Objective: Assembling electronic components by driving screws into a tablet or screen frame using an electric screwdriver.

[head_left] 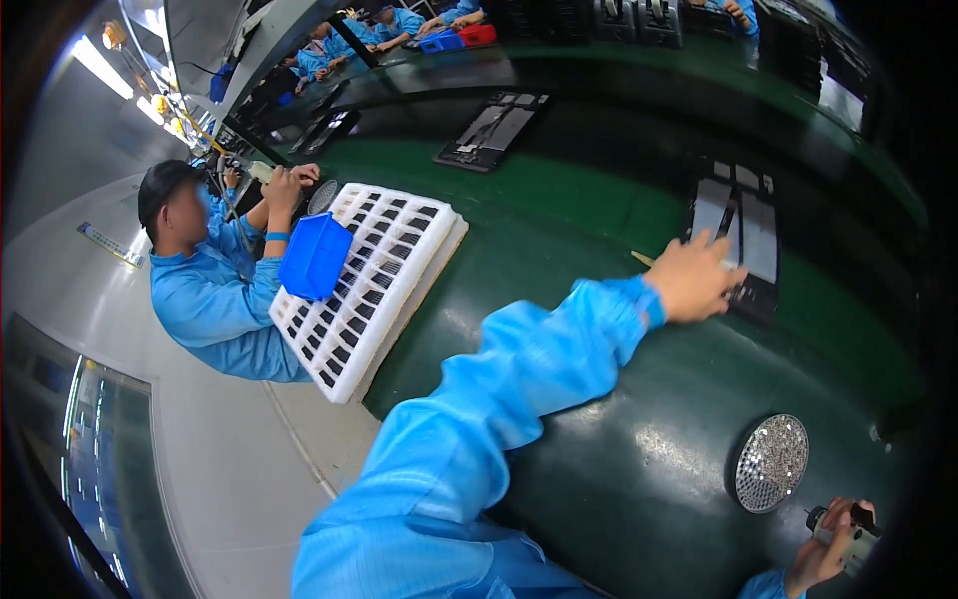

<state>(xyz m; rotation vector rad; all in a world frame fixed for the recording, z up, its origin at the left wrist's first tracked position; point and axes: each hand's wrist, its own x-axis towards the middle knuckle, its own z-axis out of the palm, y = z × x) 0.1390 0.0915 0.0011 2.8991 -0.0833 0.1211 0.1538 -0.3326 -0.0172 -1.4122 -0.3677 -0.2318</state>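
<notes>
The opened tablet lies on the dark green counter, ahead and to the right, flat with its inner parts facing up, presumably so they can be reached from above. The left hand is over its near left part; its grip is spread, pinching nothing that shows, perhaps to steady it, though I cannot tell whether every finger touches. A thin pointed stick lies just beside that wrist. At lower right, the right hand has its grip wrapped around a pale screwdriver, its dark tip end toward the round dish of small shiny bits, likely placed there for easy reach. Farther left, a white foam tray keeps dark parts sorted in slots; a blue bin rests on it, near a co-worker.
</notes>
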